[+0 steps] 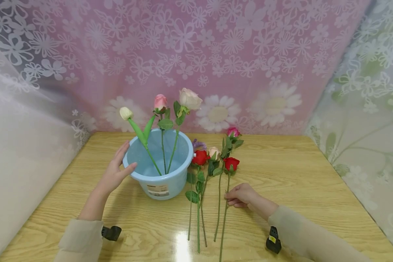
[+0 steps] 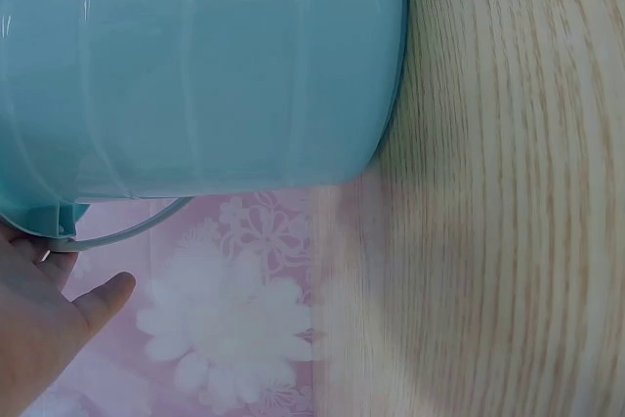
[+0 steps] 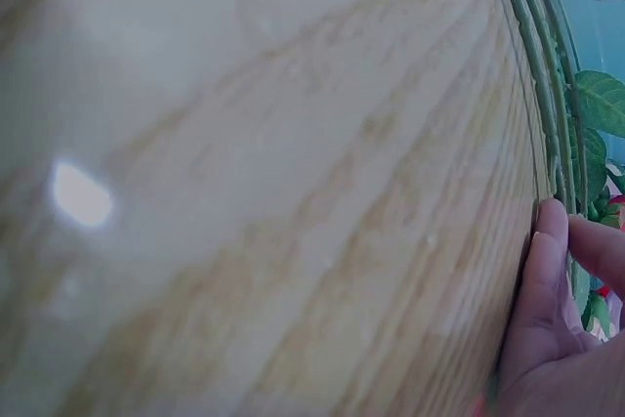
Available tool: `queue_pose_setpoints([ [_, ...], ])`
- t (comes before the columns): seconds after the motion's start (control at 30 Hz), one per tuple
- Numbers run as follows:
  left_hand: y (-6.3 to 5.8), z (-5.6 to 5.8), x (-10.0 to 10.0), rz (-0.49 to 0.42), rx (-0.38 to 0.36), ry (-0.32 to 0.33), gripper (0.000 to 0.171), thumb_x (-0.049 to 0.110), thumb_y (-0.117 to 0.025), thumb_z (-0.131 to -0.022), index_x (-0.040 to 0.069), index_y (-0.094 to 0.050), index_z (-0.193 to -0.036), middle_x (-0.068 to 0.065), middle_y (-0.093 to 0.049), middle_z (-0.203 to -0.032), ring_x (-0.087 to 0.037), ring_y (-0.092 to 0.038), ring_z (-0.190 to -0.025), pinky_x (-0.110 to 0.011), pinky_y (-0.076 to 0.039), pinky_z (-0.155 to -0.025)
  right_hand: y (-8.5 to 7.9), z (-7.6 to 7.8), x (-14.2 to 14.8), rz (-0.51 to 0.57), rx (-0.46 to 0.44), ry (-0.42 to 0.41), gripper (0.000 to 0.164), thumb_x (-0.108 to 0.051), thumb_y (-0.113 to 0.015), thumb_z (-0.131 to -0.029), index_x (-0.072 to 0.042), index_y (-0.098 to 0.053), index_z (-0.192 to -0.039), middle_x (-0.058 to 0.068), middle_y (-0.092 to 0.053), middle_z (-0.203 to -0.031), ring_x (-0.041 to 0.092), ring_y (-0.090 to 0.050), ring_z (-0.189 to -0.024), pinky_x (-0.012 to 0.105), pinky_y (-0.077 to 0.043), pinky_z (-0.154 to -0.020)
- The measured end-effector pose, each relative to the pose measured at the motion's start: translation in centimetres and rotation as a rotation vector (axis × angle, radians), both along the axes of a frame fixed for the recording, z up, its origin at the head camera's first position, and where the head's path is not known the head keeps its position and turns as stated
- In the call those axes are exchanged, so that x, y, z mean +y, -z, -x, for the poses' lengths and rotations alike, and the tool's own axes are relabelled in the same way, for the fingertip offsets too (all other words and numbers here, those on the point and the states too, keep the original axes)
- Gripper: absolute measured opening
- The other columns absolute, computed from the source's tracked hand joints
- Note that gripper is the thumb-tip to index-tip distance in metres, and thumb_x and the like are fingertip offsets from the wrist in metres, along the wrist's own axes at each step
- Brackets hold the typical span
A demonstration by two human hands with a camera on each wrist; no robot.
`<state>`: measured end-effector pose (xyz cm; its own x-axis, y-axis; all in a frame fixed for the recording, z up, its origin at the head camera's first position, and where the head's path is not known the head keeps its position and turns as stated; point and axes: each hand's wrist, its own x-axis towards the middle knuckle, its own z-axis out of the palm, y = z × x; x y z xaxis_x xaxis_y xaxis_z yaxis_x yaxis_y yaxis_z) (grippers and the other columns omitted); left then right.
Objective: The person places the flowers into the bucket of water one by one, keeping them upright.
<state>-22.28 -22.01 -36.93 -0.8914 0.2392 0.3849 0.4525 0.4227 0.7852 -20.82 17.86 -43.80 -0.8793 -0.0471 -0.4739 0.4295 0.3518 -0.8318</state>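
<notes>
A light-blue bucket point(image 1: 180, 183) stands upright on the table, holding a white tulip point(image 1: 126, 113), a pink rose point(image 1: 160, 102) and a large cream rose point(image 1: 190, 99). My left hand point(image 1: 115, 173) holds its left rim, thumb over the edge and fingers along the outside; in the left wrist view this hand point(image 2: 44, 324) shows beside the handle joint point(image 2: 63, 227). To the right, my right hand point(image 1: 243, 195) pinches the stem of the rightmost red rose point(image 1: 231, 164) between thumb and fingertips. In the right wrist view the fingertips point(image 3: 553, 217) are right at the green stems.
Beside the held stem lie another red rose point(image 1: 201, 157), a peach rose point(image 1: 213, 153), a magenta rose point(image 1: 233, 132) and a purple flower point(image 1: 199, 144). The wooden table point(image 1: 291, 174) backs onto a pink floral curtain point(image 1: 170, 54), with pale cloth at both sides.
</notes>
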Motion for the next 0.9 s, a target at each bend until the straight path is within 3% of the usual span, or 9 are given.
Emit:
queue_pose_setpoints([
  [0.23, -2.2, -1.4, 1.2, -0.007, -0.011, 0.006, 0.065, 0.002, -0.053, -0.084, -0.014, -0.015, -0.135, -0.029, -0.01, -0.14, -0.044, -0.014, -0.125, -0.058, -0.02, -0.096, -0.2, 0.0, 0.4, 0.064, -0.002, 0.002, 0.014, -0.006, -0.063, -0.079, 0.005, -0.063, -0.088, 0.005, -0.061, -0.06, 0.011, -0.059, -0.052, 0.022, -0.049, -0.048],
  [0.33, -2.6, -1.8, 1.5, 0.001, -0.024, -0.001, 0.064, 0.002, -0.052, -0.084, -0.014, -0.015, -0.134, -0.029, -0.01, -0.141, -0.043, -0.014, -0.126, -0.057, -0.019, -0.097, -0.2, -0.2, 0.6, 0.111, -0.005, 0.008, 0.015, -0.004, -0.061, -0.08, 0.006, -0.061, -0.091, 0.005, -0.061, -0.061, 0.01, -0.059, -0.053, 0.023, -0.05, -0.051],
  [0.67, -2.2, -1.7, 1.3, -0.004, -0.005, -0.003, 0.065, 0.0, -0.053, -0.082, -0.015, -0.016, -0.134, -0.029, -0.01, -0.14, -0.044, -0.014, -0.125, -0.058, -0.02, -0.096, -0.1, -0.3, 0.7, 0.224, 0.015, 0.103, 0.026, 0.003, -0.055, -0.083, 0.015, -0.05, -0.105, 0.01, -0.064, -0.071, 0.014, -0.062, -0.06, 0.024, -0.051, -0.057],
  [0.9, -2.2, -1.5, 1.3, -0.007, -0.015, -0.003, 0.065, -0.001, -0.052, -0.083, -0.015, -0.016, -0.134, -0.029, -0.009, -0.14, -0.043, -0.012, -0.126, -0.057, -0.018, -0.097, -0.8, -0.5, 0.9, 0.278, 0.082, 0.148, 0.027, 0.005, -0.052, -0.084, 0.016, -0.047, -0.107, 0.011, -0.061, -0.079, 0.016, -0.063, -0.067, 0.025, -0.052, -0.06],
])
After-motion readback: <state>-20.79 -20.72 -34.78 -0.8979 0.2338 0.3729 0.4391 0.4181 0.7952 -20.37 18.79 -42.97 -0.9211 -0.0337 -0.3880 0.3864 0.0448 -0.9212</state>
